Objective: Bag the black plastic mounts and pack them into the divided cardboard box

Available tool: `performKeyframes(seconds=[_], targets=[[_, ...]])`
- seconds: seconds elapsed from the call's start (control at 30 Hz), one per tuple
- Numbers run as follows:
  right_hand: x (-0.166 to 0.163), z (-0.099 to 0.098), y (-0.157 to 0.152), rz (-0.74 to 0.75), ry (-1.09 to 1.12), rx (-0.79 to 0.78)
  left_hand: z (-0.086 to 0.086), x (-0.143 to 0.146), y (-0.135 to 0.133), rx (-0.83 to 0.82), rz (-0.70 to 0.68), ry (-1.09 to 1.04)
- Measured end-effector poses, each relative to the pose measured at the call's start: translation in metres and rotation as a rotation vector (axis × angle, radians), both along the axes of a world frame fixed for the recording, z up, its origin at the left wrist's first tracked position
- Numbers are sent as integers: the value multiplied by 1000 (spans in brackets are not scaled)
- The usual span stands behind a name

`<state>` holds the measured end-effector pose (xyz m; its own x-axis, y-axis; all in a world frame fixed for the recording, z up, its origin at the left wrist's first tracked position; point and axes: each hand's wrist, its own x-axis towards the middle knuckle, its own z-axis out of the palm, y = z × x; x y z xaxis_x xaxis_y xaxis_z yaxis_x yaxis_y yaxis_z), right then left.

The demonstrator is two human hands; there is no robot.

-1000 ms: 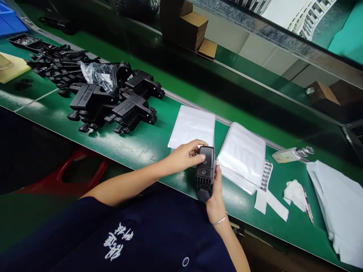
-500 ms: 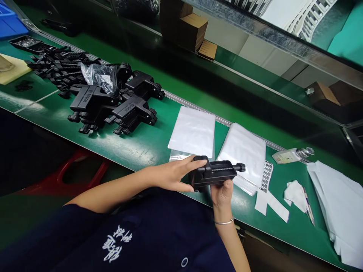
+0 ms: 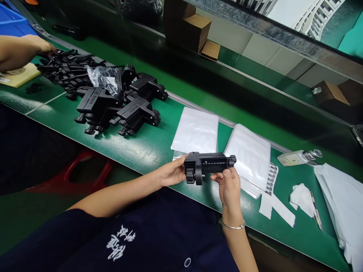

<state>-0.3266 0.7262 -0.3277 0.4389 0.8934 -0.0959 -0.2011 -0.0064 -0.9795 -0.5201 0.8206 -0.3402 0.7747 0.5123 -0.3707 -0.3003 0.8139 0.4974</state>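
Note:
Between my two hands is a black plastic clamp bracket [image 3: 214,161] with knobs, held level above the front of the bench. My left hand [image 3: 173,172] is closed round its left end, beside a dark knob, with the fingertips partly hidden behind it. The right end rests in the grip of my right hand [image 3: 230,185], thumb in front and fingers underneath. Behind the bracket lie two stacks of clear plastic bags, one at the left [image 3: 195,130] and one at the right [image 3: 249,151].
Several matching brackets [image 3: 136,113] marked BOSCH stand left on the green bench [image 3: 153,151], by a heap of black parts [image 3: 69,70]. Another person's hand [image 3: 39,44] reaches that heap. To the right are a bottle [image 3: 295,158], crumpled tissue [image 3: 303,198] and white sheets [image 3: 343,204].
The bracket has been turned, so a knob at its left end now faces me. My left hand has closed round that end. Another person's hand has come in at the upper left.

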Motion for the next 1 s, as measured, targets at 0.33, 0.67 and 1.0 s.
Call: performKeyframes(seconds=[0.33,0.67,1.0], targets=[[-39,29,-14,88,-832,142,-5,29,24,-80,-97,72],[98,10,-89,-415,-761,-307,-15,24,60,669,25,652],[184,-34,-135,-629,-811,-767,38,80,22,1689,-188,929]])
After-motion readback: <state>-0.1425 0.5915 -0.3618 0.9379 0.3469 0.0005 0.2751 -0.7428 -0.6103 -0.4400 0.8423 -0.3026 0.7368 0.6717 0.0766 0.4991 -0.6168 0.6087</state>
